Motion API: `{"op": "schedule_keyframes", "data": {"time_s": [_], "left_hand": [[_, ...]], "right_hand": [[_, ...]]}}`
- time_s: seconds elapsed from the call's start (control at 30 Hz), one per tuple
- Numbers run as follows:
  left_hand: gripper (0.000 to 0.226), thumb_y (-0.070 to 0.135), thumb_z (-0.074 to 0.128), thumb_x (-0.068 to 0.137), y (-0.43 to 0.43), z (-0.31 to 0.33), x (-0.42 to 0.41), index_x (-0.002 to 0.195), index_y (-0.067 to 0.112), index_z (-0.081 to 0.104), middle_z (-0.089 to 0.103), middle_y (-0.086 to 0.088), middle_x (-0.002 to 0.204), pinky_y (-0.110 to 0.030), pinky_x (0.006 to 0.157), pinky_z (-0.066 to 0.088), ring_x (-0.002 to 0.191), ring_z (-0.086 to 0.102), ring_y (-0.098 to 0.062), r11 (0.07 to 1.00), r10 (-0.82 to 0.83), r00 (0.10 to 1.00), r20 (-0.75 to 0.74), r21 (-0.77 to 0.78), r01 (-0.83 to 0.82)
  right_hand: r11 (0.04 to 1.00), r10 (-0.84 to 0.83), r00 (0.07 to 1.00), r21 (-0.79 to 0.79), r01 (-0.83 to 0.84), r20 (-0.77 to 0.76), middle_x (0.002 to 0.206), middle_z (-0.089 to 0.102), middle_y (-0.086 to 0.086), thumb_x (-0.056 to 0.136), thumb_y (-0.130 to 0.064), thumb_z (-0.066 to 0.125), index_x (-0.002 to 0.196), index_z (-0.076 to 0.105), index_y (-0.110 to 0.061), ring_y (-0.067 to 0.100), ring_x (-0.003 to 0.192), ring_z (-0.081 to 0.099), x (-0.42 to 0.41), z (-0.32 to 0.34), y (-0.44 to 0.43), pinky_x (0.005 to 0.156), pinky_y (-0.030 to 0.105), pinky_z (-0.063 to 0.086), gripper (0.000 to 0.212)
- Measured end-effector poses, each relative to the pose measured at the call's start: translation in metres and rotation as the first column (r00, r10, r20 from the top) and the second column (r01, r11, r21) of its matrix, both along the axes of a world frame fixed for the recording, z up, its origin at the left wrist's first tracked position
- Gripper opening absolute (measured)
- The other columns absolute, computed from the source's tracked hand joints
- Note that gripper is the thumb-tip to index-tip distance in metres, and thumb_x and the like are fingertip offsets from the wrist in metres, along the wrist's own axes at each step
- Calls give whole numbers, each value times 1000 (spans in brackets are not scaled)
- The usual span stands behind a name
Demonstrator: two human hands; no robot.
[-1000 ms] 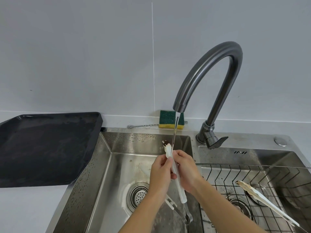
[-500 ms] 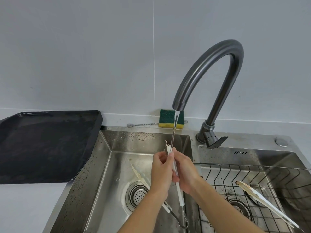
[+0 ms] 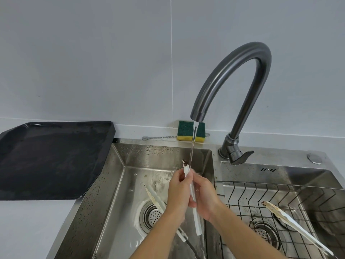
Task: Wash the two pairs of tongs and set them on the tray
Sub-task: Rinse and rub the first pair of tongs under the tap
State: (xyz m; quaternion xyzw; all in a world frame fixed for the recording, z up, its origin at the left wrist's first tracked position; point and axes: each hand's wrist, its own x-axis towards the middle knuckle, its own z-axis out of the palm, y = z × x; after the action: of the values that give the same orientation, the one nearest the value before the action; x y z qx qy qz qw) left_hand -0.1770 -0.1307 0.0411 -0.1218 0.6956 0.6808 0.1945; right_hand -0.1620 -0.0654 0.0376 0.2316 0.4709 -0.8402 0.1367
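The left hand (image 3: 178, 195) and right hand (image 3: 205, 200) both grip one pair of white tongs (image 3: 197, 224) under the lone faucet (image 3: 242, 57), which runs into the left basin (image 3: 115, 193) of two. The second pair of tongs (image 3: 291, 224) lies in the wire basket (image 3: 242, 191) at 4 o'clock. One black tray (image 3: 56, 159) sits at 9 o'clock, one sponge (image 3: 186, 128) at 12.

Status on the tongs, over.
Left hand, right hand gripping first tongs under tap stream. Second tongs dirty in wire rack. Nothing blocking tray.
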Motion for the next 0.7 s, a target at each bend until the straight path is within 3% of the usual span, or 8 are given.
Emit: {"op": "schedule_keyframes", "data": {"time_s": [0.1, 0.17, 0.23, 0.37, 0.5, 0.57, 0.63, 0.7], "left_hand": [[23, 31, 45, 96, 4, -3, 2, 90, 16, 61, 65, 3, 79, -25, 67, 51, 80, 64, -17, 998, -51, 999, -5, -22, 51], [23, 25, 44, 96, 1, -3, 2, 89, 16, 65, 70, 0, 85, -25, 76, 52, 88, 68, -15, 998, -38, 999, -18, -59, 37], [25, 18, 42, 98, -5, 0, 2, 88, 21, 64, 69, 2, 86, -19, 71, 49, 85, 66, -7, 993, -49, 997, -51, -110, 43], [27, 19, 40, 100, -13, 6, 2, 85, 23, 61, 69, -1, 86, -23, 67, 51, 81, 66, -13, 990, -64, 996, -67, -126, 55], [26, 20, 40, 100, -20, 4, -4, 87, 17, 62, 67, -7, 84, -33, 69, 53, 76, 62, -19, 978, -112, 992, -52, -182, 101], [24, 19, 39, 100, -22, 8, -9, 90, 13, 61, 67, -10, 82, -38, 63, 54, 68, 62, -22, 987, -121, 993, 2, -107, 120], [23, 20, 40, 100, -21, 14, -11, 89, 8, 57, 65, -9, 76, -26, 44, 42, 49, 52, -17, 991, -130, 987, 94, -17, 132], [23, 21, 42, 100, -19, 22, -9, 86, 7, 55, 61, -7, 69, -17, 36, 28, 40, 42, -11, 985, -165, 968, 191, 80, 152]], "right_hand": [[993, -72, 997, -92, 72, 3, 83, 69, 6, 99, -18, 33, 106, 66, -4, 13, 74, 66, 1, -3, -5, 61, 21, 47, 36], [984, -121, 993, -131, 119, -4, 92, 73, 12, 100, -13, 34, 106, 66, -2, 16, 86, 70, 2, -6, -5, 70, 23, 52, 35], [992, -107, 994, -68, 106, -1, 99, 72, 16, 100, -14, 35, 106, 66, -1, 21, 93, 69, 1, -9, -4, 73, 26, 53, 34], [949, 92, 995, 297, -100, 43, 77, 72, 11, 98, -27, 44, 98, 71, -5, 16, 66, 67, -1, -9, 5, 57, 24, 49, 35], [814, 191, 981, 554, -175, 29, 61, 67, 3, 92, -38, 52, 65, 70, -8, 15, 64, 61, -3, -7, 23, 60, 24, 49, 44], [843, 106, 994, 530, -85, -9, 56, 62, 4, 92, -34, 54, 56, 64, -8, 18, 60, 57, -4, -10, 31, 53, 22, 47, 45], [899, -35, 998, 435, 50, -43, 54, 58, 5, 92, -26, 55, 58, 60, -6, 17, 53, 52, -5, -14, 37, 47, 22, 44, 40], [924, -130, 990, 358, 138, -48, 57, 57, 7, 92, -18, 55, 64, 59, -4, 17, 51, 51, -7, -17, 40, 46, 24, 42, 32]]}}
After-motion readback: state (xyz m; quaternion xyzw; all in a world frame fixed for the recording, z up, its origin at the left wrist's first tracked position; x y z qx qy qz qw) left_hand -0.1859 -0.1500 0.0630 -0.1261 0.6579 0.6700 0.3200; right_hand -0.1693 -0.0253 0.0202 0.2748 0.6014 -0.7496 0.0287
